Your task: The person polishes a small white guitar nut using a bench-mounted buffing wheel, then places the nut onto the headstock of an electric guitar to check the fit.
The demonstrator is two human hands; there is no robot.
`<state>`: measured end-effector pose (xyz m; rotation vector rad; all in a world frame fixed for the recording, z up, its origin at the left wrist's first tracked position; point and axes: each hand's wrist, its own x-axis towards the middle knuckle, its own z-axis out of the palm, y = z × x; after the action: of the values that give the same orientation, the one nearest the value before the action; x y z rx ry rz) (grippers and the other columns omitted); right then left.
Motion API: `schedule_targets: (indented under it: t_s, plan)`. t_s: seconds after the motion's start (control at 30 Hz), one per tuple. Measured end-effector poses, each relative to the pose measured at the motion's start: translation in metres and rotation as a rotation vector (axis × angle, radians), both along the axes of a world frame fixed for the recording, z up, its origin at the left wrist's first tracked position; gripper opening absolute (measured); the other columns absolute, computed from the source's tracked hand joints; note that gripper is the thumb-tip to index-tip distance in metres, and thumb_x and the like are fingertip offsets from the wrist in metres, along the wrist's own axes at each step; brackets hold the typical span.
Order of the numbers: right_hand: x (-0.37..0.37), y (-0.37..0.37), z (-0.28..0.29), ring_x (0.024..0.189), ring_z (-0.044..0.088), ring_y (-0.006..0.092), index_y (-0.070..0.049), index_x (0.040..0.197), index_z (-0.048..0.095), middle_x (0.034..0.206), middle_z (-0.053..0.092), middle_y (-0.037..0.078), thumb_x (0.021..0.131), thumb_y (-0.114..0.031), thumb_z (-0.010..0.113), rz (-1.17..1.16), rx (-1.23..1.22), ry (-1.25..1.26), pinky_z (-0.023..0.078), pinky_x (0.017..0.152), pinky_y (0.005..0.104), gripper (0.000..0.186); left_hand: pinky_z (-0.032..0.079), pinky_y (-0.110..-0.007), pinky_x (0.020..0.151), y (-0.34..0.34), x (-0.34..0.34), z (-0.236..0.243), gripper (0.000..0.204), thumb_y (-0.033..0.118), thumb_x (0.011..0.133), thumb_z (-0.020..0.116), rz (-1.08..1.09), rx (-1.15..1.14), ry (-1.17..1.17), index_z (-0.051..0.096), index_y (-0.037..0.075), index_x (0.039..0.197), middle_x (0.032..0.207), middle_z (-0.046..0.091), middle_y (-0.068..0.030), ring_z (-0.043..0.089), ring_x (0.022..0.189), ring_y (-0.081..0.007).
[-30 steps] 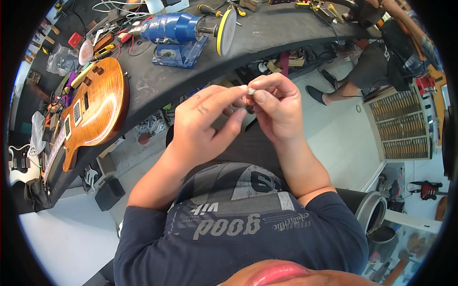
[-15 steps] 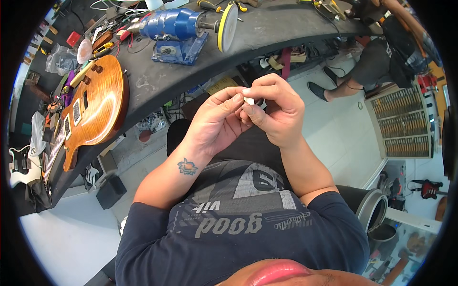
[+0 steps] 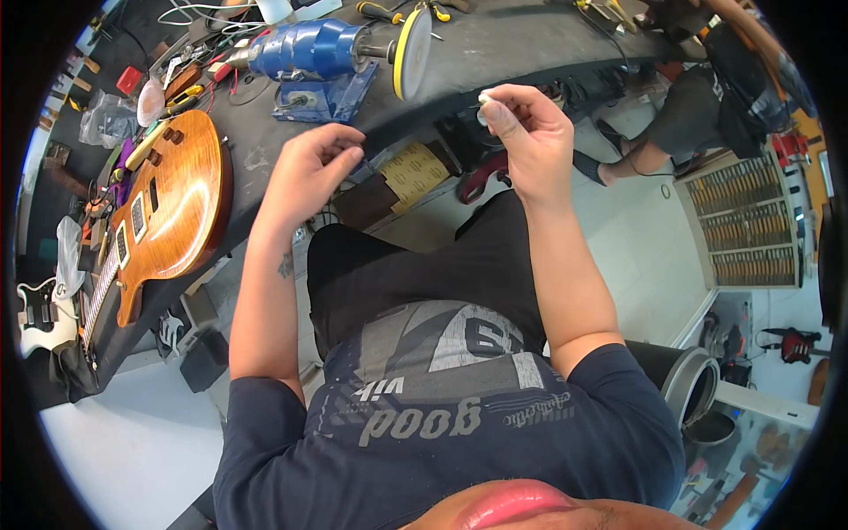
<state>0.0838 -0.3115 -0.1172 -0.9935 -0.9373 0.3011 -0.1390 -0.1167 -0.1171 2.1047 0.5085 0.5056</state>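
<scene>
- Hands well apart, both raised at the table [image 3: 503,44] edge.
- Right hand [image 3: 539,141]: thumb and forefinger pinched on a small white piece [image 3: 482,115]. Piece is up at the fingertips, just off the near edge, right of the disc. Mostly covered by the fingers; can't make out its shape.
- Left hand [image 3: 311,170]: nothing seen in it. Fingers loosely curled, thumb spread away from them. It's just below the motor base, across the edge from my angle; can't tell if it touches.
- Blue motor [image 3: 309,49] sits on a blue base [image 3: 327,99] on the table. Yellow-rimmed disc [image 3: 412,57] on its shaft, standing on edge, near the right hand.
- Amber guitar [image 3: 185,199] lies face up on the table, left of the left hand. Neck runs down and left.
- Clear plastic bag [image 3: 69,252] beside that neck.
- Yellow-and-black screwdriver [image 3: 378,12] lies behind the disc.
- Yellow patterned box [image 3: 413,177] under the table, between the hands as seen from above.
- Second person [image 3: 689,115] at upper right, dark shorts, near a slotted rack [image 3: 742,221].
</scene>
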Motion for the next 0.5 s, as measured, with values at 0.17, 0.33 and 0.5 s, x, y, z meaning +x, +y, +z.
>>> schedule_targets:
  t_s: [0.17,0.33,0.5]
  plan:
    - [0.008,0.030,-0.001,0.076,0.057,0.0037,0.001,0.110,0.080,0.086,0.070,-0.003,0.099,-0.015,0.083,-0.083,-0.080,0.040,0.043,0.065,0.0206,0.019,0.054,-0.026,0.081,0.032,-0.002,-0.024,0.024,0.009,0.100,0.074,0.082,0.118,-0.033,0.074,-0.001,0.121,0.095,0.073,-0.0014,0.066,0.087,-0.0081]
    - [0.011,0.058,-0.009,0.070,0.054,0.0032,0.000,0.110,0.080,0.078,0.065,-0.006,0.099,-0.013,0.082,-0.125,-0.022,0.000,0.040,0.062,0.0206,0.017,0.055,-0.027,0.085,0.041,-0.009,-0.030,0.025,0.010,0.099,0.075,0.080,0.013,-0.110,0.073,-0.002,0.121,0.097,0.074,-0.0028,0.068,0.091,-0.0092]
    - [0.012,0.065,-0.010,0.063,0.044,0.0028,-0.002,0.105,0.081,0.069,0.056,-0.007,0.094,-0.010,0.082,-0.285,-0.158,-0.231,0.034,0.057,0.0232,0.013,0.055,-0.026,0.077,0.040,-0.007,-0.029,0.025,0.010,0.096,0.079,0.023,-0.035,-0.206,0.076,-0.002,0.117,0.095,0.072,-0.0034,0.064,0.085,-0.0084]
